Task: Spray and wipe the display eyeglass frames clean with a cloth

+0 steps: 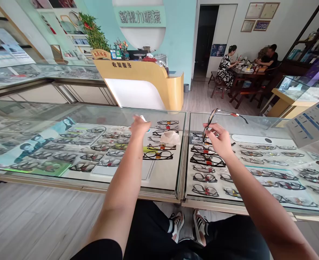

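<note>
My right hand (219, 139) pinches a pair of eyeglasses (211, 116) by the frame and holds them up above the glass display counter (186, 151); one temple sticks out to the right. My left hand (139, 127) is closed around a small white-and-blue item (143, 118), mostly hidden by the fingers, over the left part of the counter. A crumpled white cloth or tissue (170, 138) lies to the right of that hand. Near it, several dark-framed glasses (158, 155) form a column. More glasses (206, 159) are lined up below my right hand.
A wooden cashier desk (138, 68) stands beyond the counter. Two people sit at a dark table (246, 70) at the back right. A white and blue box (311, 122) stands on the counter's right side. A waste bin (186, 87) is beside the desk.
</note>
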A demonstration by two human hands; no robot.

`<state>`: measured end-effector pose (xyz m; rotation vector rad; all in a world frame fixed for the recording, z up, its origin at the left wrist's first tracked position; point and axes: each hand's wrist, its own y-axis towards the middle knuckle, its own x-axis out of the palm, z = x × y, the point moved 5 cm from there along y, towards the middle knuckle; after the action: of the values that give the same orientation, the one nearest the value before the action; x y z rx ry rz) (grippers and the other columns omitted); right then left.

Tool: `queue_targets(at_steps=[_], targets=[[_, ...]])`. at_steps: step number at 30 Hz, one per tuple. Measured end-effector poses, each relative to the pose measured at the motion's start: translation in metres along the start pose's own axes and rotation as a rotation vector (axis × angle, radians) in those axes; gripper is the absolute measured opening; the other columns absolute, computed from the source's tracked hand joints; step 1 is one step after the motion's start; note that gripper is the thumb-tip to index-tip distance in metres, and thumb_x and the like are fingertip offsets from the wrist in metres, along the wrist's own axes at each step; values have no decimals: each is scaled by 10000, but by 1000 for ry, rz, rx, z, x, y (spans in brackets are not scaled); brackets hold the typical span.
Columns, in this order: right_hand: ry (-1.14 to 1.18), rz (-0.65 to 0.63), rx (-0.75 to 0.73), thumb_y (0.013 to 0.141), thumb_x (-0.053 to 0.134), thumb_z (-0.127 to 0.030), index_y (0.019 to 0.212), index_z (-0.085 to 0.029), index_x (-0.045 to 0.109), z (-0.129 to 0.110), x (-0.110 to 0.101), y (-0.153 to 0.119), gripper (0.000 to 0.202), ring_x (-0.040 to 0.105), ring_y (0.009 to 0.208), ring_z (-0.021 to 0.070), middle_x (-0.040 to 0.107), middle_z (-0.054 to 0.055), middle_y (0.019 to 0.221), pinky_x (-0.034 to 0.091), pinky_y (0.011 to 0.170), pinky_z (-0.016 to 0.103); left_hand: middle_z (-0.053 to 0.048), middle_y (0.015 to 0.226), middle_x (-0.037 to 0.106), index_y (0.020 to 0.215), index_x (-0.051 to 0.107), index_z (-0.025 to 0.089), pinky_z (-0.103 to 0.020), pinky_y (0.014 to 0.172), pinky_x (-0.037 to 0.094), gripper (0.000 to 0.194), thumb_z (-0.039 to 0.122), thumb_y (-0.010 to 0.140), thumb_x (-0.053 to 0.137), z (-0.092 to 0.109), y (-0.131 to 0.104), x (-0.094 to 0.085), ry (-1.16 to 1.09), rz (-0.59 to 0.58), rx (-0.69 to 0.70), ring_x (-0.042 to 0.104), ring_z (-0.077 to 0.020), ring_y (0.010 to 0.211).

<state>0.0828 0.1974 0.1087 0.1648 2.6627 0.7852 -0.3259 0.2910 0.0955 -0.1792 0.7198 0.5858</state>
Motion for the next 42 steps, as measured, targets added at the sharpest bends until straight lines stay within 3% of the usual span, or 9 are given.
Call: queue_targets(at_steps=[6,10,17,20,24,29,32,36,42], targets=[[-14,2,-4,945,699,-378,1037,-247,850,1,-1,1,219,715,860,239,870,99,1201,545,875,435,-294,1335,760,1185,573,227,-654,1182,487,621,204,674,924,-5,5,1,-38,-16,-2,636,-564,1489],[-5,19,-4,950,695,-389,1056,-248,856,-1,-3,2,239,715,868,241,871,98,1198,553,861,427,-127,1236,767,1241,548,276,-484,1095,592,453,407,882,792,26,-10,-5,-466,10,202,726,-341,1363],[1,42,-13,948,698,-392,1045,-250,851,-3,-5,3,231,708,855,240,877,101,1191,567,803,411,-18,963,655,1215,589,338,-293,669,508,515,602,812,768,86,-87,10,-1002,-491,266,702,-221,939],[6,41,-11,946,695,-395,1051,-251,847,-2,-5,2,234,706,864,244,877,106,1203,561,768,399,-20,788,542,985,624,281,-294,534,358,513,762,831,717,94,-111,17,-1050,-689,254,582,-205,733],[7,26,-12,951,694,-381,1034,-250,838,-3,-3,1,212,700,858,238,873,105,1202,559,816,411,11,592,341,691,455,285,-303,435,224,882,1164,737,501,96,-128,28,-1002,-867,230,404,-169,545],[41,-41,2,958,709,-365,1025,-262,844,-11,0,-2,183,689,854,237,860,79,1146,563,864,429,28,509,250,607,362,298,-301,397,201,957,1253,679,347,98,-140,40,-939,-1002,199,327,-154,459],[117,-145,4,972,718,-377,1060,-278,862,-18,5,-6,196,685,871,239,858,60,1114,578,883,433,5,524,336,601,430,287,-322,427,289,920,1187,779,365,100,-147,47,-934,-1025,233,395,-170,478],[229,-287,21,988,732,-414,1078,-294,872,-24,17,-12,205,674,878,240,854,49,1100,579,889,433,-34,599,509,633,575,254,-359,571,458,741,934,925,542,101,-150,61,-909,-889,398,495,-180,572],[308,-417,58,994,726,-515,1018,-289,847,-28,31,-18,257,621,828,235,821,39,1018,559,857,421,-17,702,587,727,642,238,-355,671,470,573,784,896,602,94,-153,76,-765,-723,504,544,-174,635]])
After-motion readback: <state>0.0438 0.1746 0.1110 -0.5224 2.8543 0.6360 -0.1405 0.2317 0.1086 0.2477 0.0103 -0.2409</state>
